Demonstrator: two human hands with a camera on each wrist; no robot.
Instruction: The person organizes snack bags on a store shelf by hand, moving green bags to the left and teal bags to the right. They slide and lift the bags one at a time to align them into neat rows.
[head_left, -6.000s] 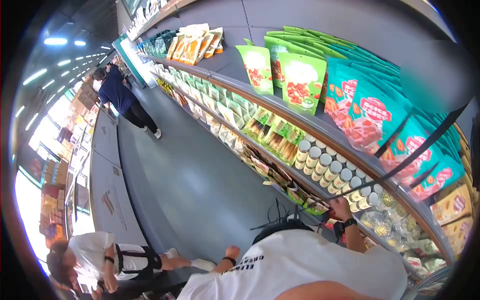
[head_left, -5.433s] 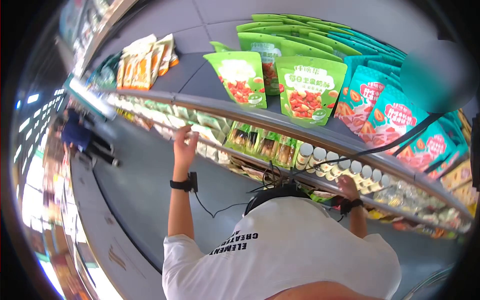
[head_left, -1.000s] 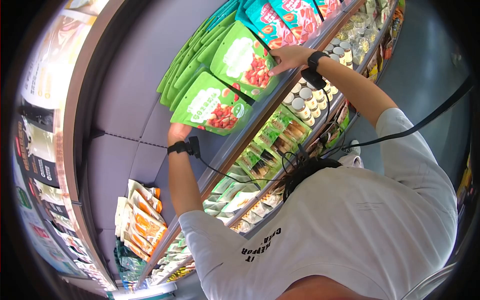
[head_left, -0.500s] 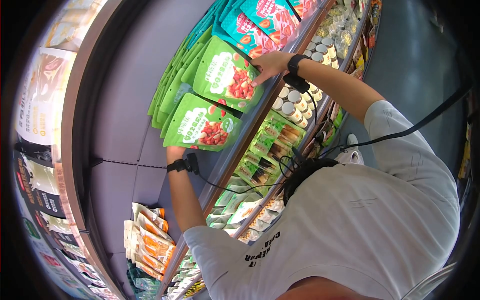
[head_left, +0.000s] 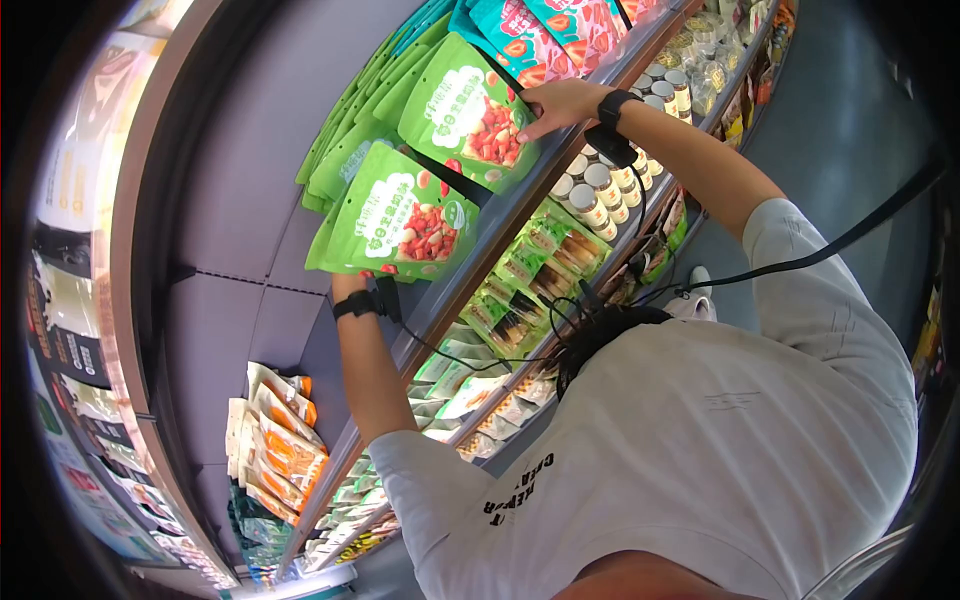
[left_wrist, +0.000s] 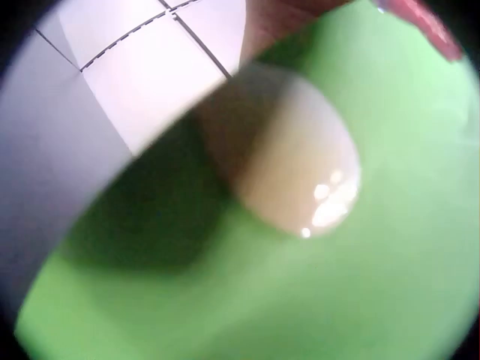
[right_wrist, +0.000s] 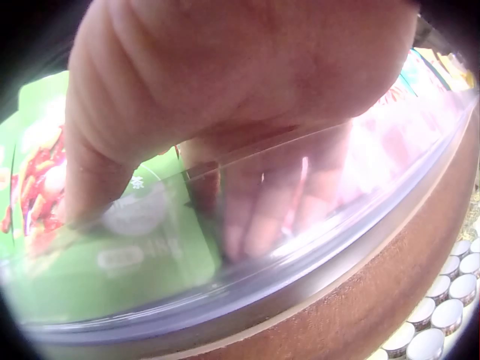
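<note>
Gripping from both sides on the head cam: right hand pinches the upper green pouch, left hand sits behind the lower green pouch, grip hidden. Both pouches stand tilted on the top shelf. Left wrist cam: a fingertip presses green plastic. Right wrist cam: fingers curl over the pouch's bottom edge behind the clear shelf lip.

Fingertip against green pouch

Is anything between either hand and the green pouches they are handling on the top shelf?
Nothing visible. The right hand already grips the front green pouch; the left hand holds the lower green pouch from behind, fingers hidden.
</note>
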